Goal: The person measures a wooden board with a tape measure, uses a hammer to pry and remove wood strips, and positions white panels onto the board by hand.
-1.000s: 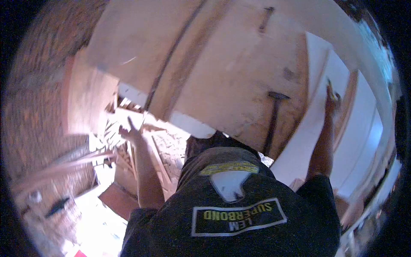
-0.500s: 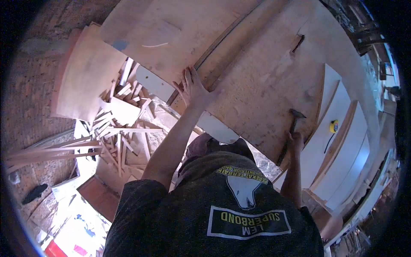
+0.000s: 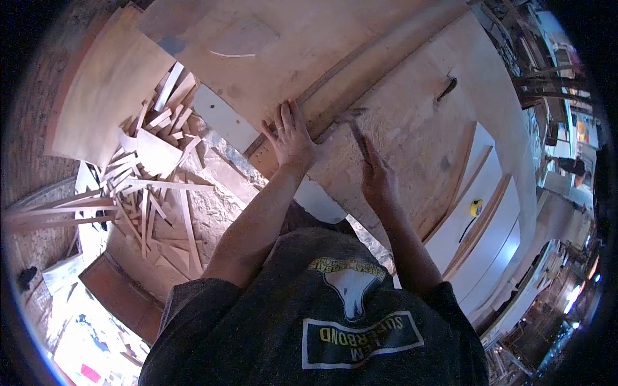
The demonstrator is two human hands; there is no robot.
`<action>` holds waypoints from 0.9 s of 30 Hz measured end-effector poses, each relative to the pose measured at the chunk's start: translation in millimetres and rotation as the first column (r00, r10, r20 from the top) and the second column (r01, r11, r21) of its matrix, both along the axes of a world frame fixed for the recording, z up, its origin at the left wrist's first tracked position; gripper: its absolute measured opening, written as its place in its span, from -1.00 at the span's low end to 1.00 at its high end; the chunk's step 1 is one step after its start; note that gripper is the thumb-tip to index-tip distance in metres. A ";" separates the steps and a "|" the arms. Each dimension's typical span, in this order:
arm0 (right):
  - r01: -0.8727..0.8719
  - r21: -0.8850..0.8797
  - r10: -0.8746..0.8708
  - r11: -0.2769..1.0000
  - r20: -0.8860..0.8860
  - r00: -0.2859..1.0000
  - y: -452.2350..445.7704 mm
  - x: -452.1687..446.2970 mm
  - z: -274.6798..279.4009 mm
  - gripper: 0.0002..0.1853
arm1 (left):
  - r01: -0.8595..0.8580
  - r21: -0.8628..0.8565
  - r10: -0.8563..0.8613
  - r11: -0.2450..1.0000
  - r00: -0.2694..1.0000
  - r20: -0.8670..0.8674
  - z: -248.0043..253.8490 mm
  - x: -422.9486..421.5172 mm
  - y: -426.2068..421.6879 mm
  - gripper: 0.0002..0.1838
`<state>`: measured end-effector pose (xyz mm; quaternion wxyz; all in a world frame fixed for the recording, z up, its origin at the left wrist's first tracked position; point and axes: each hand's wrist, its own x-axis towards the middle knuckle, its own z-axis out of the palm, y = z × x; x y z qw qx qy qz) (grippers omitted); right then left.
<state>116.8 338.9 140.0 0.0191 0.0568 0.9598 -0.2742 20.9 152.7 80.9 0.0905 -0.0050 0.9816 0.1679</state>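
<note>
My right hand (image 3: 378, 179) is wrapped round the handle of a hammer (image 3: 358, 138). The hammer's head, slightly blurred, is close to the edge of a long wooden strip (image 3: 380, 61) that runs away across the worktop (image 3: 412, 138). My left hand (image 3: 293, 140) presses on the near end of this strip, fingers stretched out and a little apart, with a ring on one finger. It holds nothing. What lies under the palm is hidden.
White panels with wooden edging (image 3: 492, 222) lie at the right, a yellow tape measure (image 3: 476, 207) on them. A white board (image 3: 225, 119) sticks out under the worktop's left edge. Cut wood pieces (image 3: 151, 186) are heaped on the floor; a plywood sheet (image 3: 112, 90) leans behind.
My right hand has brought the hammer from the worktop's right side over to the wooden strip, close to my left hand. My left hand has stayed on the strip. The view has shifted slightly.
</note>
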 end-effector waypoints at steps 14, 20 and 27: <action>-0.138 0.012 0.138 0.990 -0.113 0.984 4.1 -33.7 -10.4 -0.36 | 0.007 -0.063 -0.009 0.998 1.000 -0.020 -5.5 2.4 1.3 0.44; -0.286 -0.009 0.285 0.958 0.090 0.954 19.2 -23.5 -63.8 -0.27 | -0.015 -0.077 0.020 0.997 0.998 0.063 4.2 -0.3 4.3 0.42; -0.149 -0.195 0.162 0.969 0.050 0.986 30.9 -21.8 -66.3 -0.38 | 0.018 -0.090 -0.014 0.996 0.999 0.047 4.9 -2.2 10.7 0.46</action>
